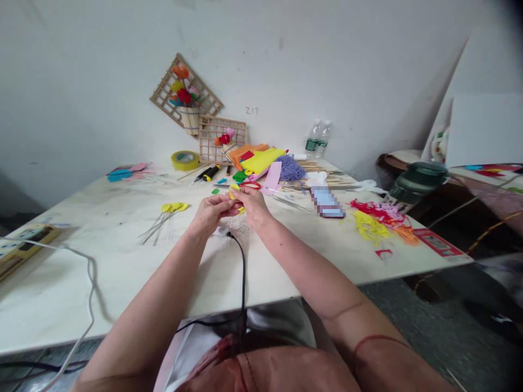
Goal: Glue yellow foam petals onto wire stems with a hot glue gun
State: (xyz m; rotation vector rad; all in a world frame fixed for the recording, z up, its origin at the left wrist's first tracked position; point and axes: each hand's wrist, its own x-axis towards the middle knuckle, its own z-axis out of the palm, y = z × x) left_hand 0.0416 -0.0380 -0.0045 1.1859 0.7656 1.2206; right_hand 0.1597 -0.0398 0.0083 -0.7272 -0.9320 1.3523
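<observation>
My left hand (210, 211) and my right hand (251, 206) meet above the middle of the white table (122, 256). Both pinch a small yellow foam piece (234, 191) between their fingertips, fingers closed on it. A black cable (243, 272) runs from under my hands down over the table's front edge to my lap. To the left of my hands lie several thin sticks tipped with yellow foam shapes (174, 207).
Behind my hands lie coloured foam sheets (261, 159), red-handled scissors (249, 185), a purple yarn bundle (291, 167), a yellow tape roll (185, 160), and wooden lattice frames with foam flowers (223, 139). Foam scraps (378, 218) lie right; a power strip (24, 242) left.
</observation>
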